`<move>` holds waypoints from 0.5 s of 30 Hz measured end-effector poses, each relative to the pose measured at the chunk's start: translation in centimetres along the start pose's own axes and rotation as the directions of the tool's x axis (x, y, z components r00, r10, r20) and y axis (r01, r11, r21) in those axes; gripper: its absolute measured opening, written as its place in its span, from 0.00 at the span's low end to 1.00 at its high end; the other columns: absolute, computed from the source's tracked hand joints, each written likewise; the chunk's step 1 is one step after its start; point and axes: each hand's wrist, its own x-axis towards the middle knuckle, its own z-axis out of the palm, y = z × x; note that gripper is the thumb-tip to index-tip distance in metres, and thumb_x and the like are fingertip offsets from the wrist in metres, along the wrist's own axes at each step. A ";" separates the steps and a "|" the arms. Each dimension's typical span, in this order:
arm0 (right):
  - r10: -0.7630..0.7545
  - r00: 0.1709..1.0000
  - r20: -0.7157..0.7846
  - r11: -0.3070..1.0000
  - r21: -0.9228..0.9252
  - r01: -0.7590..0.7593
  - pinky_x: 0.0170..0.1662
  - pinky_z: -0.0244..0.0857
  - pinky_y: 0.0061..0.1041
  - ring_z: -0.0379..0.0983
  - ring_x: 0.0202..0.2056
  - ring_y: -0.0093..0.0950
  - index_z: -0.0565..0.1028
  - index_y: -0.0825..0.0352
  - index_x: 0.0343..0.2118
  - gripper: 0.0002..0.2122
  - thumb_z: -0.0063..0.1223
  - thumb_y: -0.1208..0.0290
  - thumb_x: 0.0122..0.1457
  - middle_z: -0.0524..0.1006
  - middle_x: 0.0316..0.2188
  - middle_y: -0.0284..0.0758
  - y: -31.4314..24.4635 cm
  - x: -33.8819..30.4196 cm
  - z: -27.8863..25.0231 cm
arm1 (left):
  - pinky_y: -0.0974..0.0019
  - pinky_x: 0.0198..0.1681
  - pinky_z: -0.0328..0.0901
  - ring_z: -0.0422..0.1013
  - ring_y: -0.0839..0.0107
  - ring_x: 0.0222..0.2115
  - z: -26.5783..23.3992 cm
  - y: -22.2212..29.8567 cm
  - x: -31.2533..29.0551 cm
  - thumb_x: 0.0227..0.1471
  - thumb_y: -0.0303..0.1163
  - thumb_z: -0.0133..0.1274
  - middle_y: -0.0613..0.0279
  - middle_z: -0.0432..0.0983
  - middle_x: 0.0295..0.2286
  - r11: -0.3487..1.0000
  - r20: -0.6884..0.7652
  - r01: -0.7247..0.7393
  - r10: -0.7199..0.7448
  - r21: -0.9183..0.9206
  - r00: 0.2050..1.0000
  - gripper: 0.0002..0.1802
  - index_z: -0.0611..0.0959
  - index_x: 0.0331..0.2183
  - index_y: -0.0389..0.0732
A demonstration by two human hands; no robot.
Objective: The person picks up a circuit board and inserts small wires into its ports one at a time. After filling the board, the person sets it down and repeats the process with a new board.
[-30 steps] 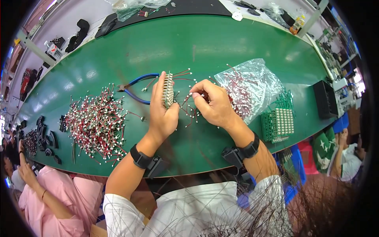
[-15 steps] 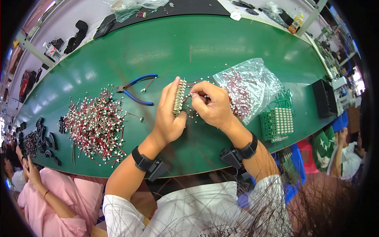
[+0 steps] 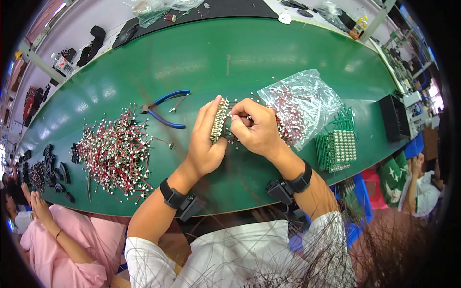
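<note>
My left hand is closed on a narrow circuit board strip with a row of small pale connectors, held on edge between the fingers and thumb. Close against its right side, my right hand is pinched. Whatever lies between its fingertips is too small and hidden to name, though thin wires show around them. Blue-handled cutting pliers lie spread on the table to the left of my left hand. Beyond my right hand, a clear plastic bag holds more red wires with white plugs.
A large heap of red-and-black wires with white plugs lies on the green table at left. Green circuit boards are stacked at right, near a black box. Black curved parts sit at far left, beside a person in pink.
My right fingers have curled and shifted slightly beside the strip. The wires that trailed at my fingertips are now more hidden. My left hand keeps its hold, with the strip tilted slightly more.
</note>
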 end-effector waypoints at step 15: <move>-0.005 0.999 -0.048 1.000 -0.023 0.003 0.22 0.61 0.19 0.67 0.19 0.15 0.74 0.71 0.30 0.02 0.57 0.80 0.55 0.75 0.19 0.32 0.5 -0.3 0.6 | 0.55 0.61 0.58 0.64 0.45 0.56 0.2 0.2 0.0 0.38 0.14 0.43 0.38 0.62 0.55 1.000 0.017 -0.017 0.017 0.019 1.000 0.44 0.61 0.62 0.27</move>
